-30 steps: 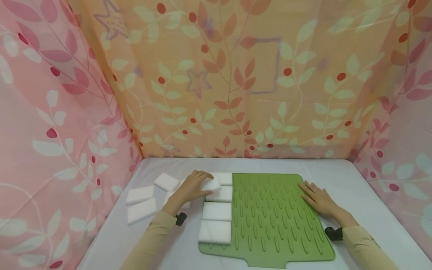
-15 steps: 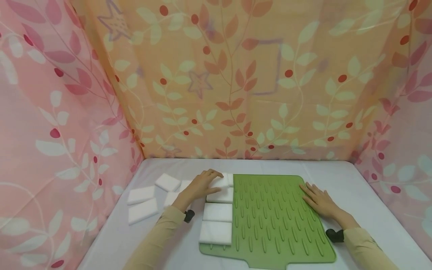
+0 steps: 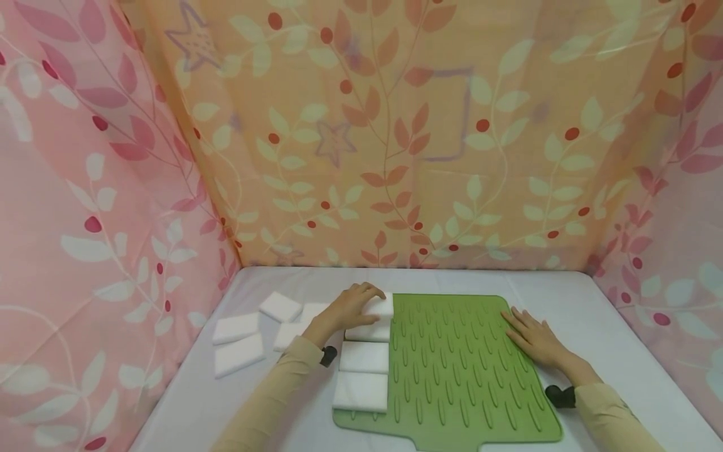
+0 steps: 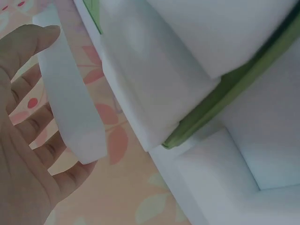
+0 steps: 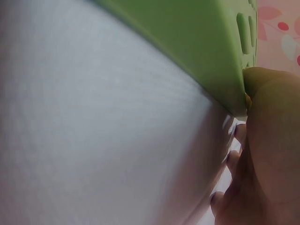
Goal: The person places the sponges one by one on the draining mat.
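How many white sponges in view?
9, maybe more behind the left hand: four off the mat at left, one by the wrist, three on the mat's left edge, one held at its top corner.

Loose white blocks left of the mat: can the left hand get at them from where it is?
Probably yes. The left hand holds a block at the mat corner; the loose blocks lie beside that forearm on the table, nothing between.

Left hand (image 3: 346,309) curled, right hand (image 3: 533,339) flat
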{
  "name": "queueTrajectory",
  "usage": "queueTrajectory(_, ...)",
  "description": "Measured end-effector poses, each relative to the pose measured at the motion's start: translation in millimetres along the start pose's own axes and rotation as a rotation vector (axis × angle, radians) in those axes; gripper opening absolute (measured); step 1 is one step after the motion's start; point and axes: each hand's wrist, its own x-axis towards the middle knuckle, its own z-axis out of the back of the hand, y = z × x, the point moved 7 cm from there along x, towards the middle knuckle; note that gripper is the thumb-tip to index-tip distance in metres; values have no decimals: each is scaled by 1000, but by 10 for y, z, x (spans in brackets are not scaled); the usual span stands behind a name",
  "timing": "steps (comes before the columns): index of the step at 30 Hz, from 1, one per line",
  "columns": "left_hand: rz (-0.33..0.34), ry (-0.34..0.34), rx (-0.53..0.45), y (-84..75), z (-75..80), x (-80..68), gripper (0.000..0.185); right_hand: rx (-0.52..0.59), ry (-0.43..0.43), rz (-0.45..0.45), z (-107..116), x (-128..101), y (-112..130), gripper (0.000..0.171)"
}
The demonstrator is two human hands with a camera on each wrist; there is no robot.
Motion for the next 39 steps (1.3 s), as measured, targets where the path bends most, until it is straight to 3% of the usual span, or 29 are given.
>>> queueTrajectory(27, -15, 68, 69, -261, -95, 599, 54, 6, -2, -6, -7, 1, -9, 54)
queueTrajectory(39, -21, 91, 90, -321, -201, 752, 53, 11, -1, -5, -7, -6, 2, 54)
